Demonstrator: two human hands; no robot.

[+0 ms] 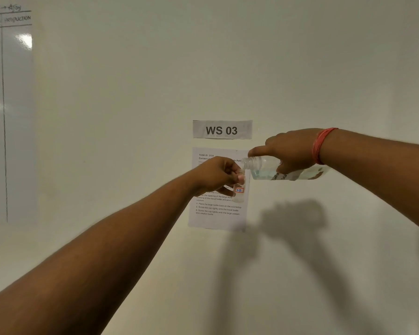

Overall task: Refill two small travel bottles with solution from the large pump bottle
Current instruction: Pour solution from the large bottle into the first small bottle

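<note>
Your left hand point(218, 175) is closed around the small travel bottle point(238, 188), gripping it near the neck with thumb and fingers, so the open mouth stays free at the top. The bottle is upright, which is what you need for it to receive liquid without spilling. It carries a small label with red handwriting on its side.

Your right hand point(293, 151) is wrapped over the large bottle point(273, 170) and holds it almost lying flat, with the neck pointing to your left. The index finger stretches along the top toward the neck, I think to steady and aim it. The pump top is not on it; the threaded opening is bare and sits just at the mouth of the small bottle, touching or nearly touching. The clear solution lies along the lower side of the large bottle. I cannot tell if a stream is running now.

Both bottles are held up in the air in front of the wall, over the instruction sheet point(218, 209) and below the "WS 03" sign point(222, 129). The counter is not in view. A red band point(321, 146) is on your right wrist. The second travel bottle is not visible here.
</note>
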